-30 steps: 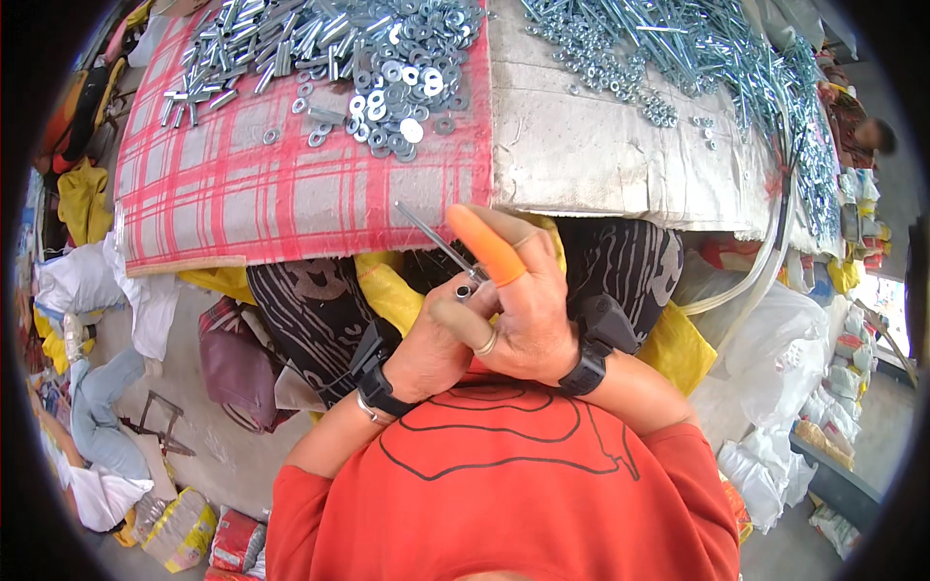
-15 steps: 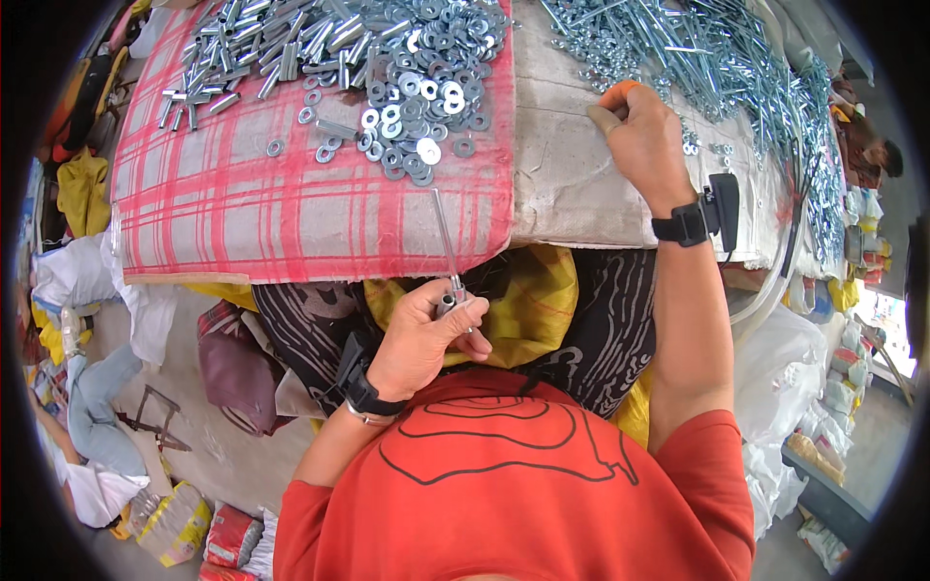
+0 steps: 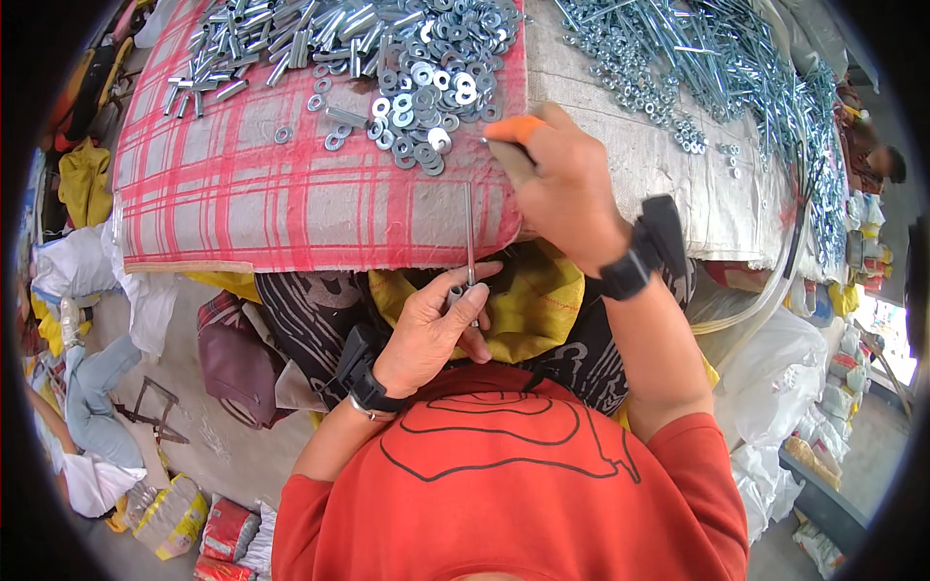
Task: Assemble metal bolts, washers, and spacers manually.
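My left hand (image 3: 436, 324) is closed around a long thin metal bolt (image 3: 470, 228), which points away from me over the cloth's near edge. A short metal sleeve (image 3: 454, 293) also shows between its fingers. My right hand (image 3: 567, 184), slightly blurred, is pinched at the right edge of the red checked cloth, up and right of the bolt's tip. Orange covers one of its fingers. At its fingertips glints a small metal piece (image 3: 485, 140), too small to name. Close by lies a heap of flat washers (image 3: 426, 107).
Metal sleeves (image 3: 291, 39) are heaped on the checked cloth (image 3: 213, 218) at the far left. Nuts (image 3: 630, 82) and a pile of long bolts (image 3: 717, 58) cover the pale sacking (image 3: 668, 184) on the right. A clear hose (image 3: 746, 315) hangs off the right side. A person (image 3: 102, 397) sits at left.
My right hand has come from the nuts leftward and nearer, toward the bolt. The bolt in my left hand has swung more upright, its tip moving right.
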Available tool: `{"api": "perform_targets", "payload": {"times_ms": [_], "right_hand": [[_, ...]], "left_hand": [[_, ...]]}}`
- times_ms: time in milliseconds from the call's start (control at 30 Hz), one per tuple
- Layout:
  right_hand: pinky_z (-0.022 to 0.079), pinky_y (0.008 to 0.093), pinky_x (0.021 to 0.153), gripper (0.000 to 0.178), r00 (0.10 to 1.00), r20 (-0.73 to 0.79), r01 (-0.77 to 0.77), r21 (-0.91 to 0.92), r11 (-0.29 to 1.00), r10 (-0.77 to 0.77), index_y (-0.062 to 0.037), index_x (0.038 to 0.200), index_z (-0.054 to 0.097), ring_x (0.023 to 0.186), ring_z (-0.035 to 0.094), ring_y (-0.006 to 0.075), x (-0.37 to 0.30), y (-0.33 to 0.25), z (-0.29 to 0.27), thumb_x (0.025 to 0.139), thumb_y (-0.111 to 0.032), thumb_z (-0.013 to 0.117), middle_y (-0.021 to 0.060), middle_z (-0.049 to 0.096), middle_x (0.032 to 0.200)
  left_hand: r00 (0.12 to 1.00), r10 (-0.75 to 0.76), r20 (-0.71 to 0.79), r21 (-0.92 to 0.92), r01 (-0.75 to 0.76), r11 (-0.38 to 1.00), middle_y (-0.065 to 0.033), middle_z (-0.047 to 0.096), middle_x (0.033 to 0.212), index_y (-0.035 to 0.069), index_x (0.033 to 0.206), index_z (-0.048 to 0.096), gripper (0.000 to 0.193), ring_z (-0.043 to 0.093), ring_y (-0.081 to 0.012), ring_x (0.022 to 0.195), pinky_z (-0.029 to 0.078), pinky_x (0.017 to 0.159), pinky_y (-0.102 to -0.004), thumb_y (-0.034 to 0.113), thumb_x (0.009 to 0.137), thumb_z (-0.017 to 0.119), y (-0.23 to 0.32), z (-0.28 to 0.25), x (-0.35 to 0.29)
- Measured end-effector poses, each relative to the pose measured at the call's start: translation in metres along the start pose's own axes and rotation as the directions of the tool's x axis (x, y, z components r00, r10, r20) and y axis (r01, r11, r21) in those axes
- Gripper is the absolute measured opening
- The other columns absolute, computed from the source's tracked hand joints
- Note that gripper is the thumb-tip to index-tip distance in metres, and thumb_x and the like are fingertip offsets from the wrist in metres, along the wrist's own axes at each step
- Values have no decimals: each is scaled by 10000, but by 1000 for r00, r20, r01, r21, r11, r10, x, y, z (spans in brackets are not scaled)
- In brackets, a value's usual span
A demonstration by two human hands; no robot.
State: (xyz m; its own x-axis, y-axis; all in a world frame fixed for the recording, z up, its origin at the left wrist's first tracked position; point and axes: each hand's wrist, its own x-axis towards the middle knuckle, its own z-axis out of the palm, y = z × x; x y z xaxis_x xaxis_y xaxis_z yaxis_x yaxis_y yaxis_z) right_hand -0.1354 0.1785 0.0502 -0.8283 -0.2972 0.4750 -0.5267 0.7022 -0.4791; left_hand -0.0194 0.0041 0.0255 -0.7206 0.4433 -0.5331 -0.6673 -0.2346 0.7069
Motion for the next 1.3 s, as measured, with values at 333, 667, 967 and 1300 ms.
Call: {"api": "perform_targets", "payload": {"times_ms": [333,667,967,1300], "right_hand": [[450,263,570,203,946,-28,-293,346,891,323,-80,949,714,631,589,166,-61,-24,-37,765,6,721,54,599,770],[451,209,596,163,729,362,-601,744,291,581,-36,1002,678,652,568,61,-79,-34,-61,844,3,671,1,643,851],[439,224,546,140,777,429,-626,448,639,461,-20,972,701,606,547,58,-58,-21,-63,887,-94,620,5,643,745],[497,369,645,205,942,-116,-335,-390,858,315,-36,1015,688,759,626,266,-6,79,-64,862,-165,642,107,609,836]], "left_hand": [[993,104,51,421,-116,899,14,524,674,60,1228,589,276,548,-58,485,436,455,-205,159,974,540,-2,4,2],[883,452,128,707,-401,583,-27,559,738,57,1189,631,279,551,-66,494,435,451,-228,48,913,598,-21,3,8],[906,411,102,665,-370,649,-41,542,760,56,1190,629,299,584,-90,534,452,478,-238,3,898,596,-19,1,14],[936,331,116,431,-348,833,0,540,742,37,1236,592,299,594,-75,589,445,551,-213,138,956,574,-10,-1,23]]}}
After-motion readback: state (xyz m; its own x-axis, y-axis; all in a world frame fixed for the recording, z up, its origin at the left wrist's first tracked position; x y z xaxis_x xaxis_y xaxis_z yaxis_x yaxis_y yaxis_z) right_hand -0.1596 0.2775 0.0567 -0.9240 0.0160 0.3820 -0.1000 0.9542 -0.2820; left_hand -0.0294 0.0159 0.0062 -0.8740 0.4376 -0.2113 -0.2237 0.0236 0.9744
